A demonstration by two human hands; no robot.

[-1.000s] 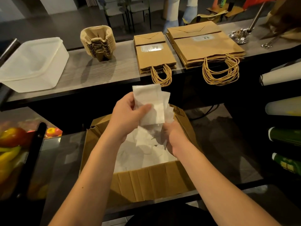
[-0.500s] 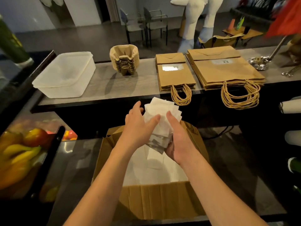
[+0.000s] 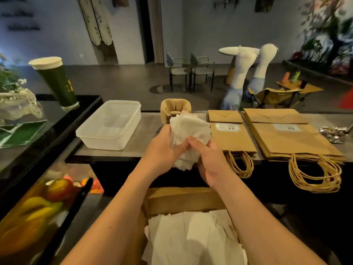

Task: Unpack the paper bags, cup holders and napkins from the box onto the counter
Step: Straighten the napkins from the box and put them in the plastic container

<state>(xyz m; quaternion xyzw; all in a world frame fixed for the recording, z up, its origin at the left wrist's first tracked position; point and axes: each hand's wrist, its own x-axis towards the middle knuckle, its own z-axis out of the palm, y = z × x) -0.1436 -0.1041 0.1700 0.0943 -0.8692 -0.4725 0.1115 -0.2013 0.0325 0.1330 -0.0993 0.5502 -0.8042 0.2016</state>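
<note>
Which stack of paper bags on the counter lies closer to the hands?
The smaller stack of paper bags, just right of the napkins that both hands hold. The larger stack of paper bags lies farther right, toward the counter's end.

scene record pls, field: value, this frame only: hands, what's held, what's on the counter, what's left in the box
left hand: grips the napkin bundle from the left
right hand: grips the same bundle from the right, thumb on top
napkin bundle: white, loose stack, held above the counter's near edge
counter: holds clear plastic tub, cup holders, small paper bags, large paper bags
bag handles: hang over the counter's front edge
box: open, below the hands, white napkins inside
task state: bags and cup holders out, napkins in progress
</note>
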